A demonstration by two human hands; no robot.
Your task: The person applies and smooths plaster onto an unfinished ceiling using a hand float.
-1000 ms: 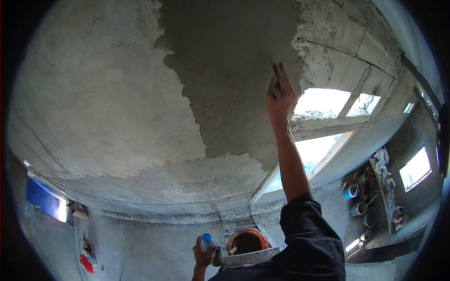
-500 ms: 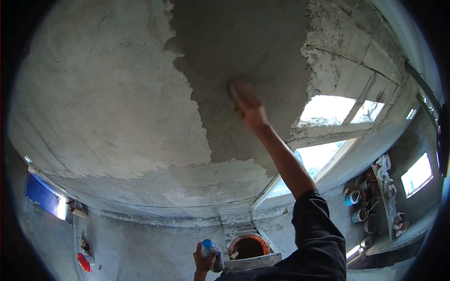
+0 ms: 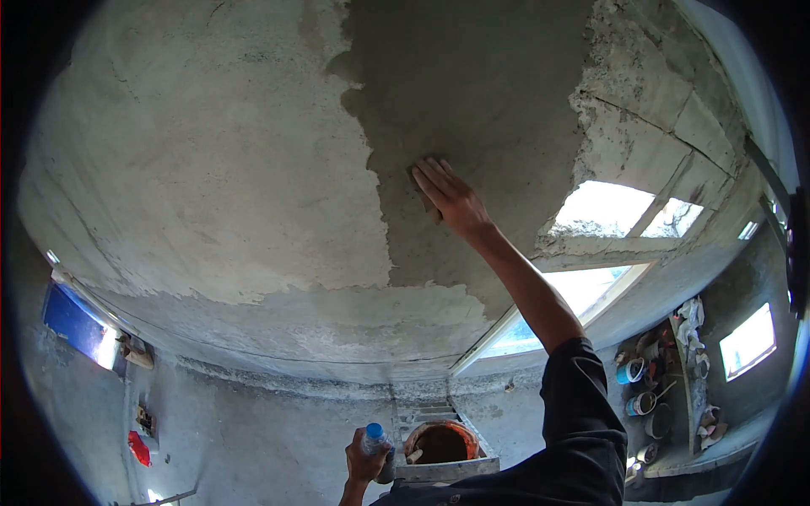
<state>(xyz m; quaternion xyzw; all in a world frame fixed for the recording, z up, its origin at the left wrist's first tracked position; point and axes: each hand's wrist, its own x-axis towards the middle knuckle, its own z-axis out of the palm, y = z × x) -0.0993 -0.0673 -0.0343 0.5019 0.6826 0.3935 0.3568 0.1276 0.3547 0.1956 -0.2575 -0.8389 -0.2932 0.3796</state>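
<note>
My right hand lies against the wall with its fingers over a small brownish pad, sponge-like and mostly hidden by the palm. Under it is a dark, damp-looking band of plaster, close to its ragged left edge with the paler wall. Low in the view, my left hand is wrapped around a clear plastic bottle with a blue cap. To the right of the bottle, a bucket with an orange inside wall holds dark mix and a light-coloured handle.
A board is in front of the bucket. The wall has window openings right of my arm. Several pails stand along the right side by a plank. A red item lies at the left on the floor.
My right hand, blurred before, now shows sharply and sits lower on the damp plaster, nearer its left edge. The view has shifted slightly; the left hand still holds the bottle.
</note>
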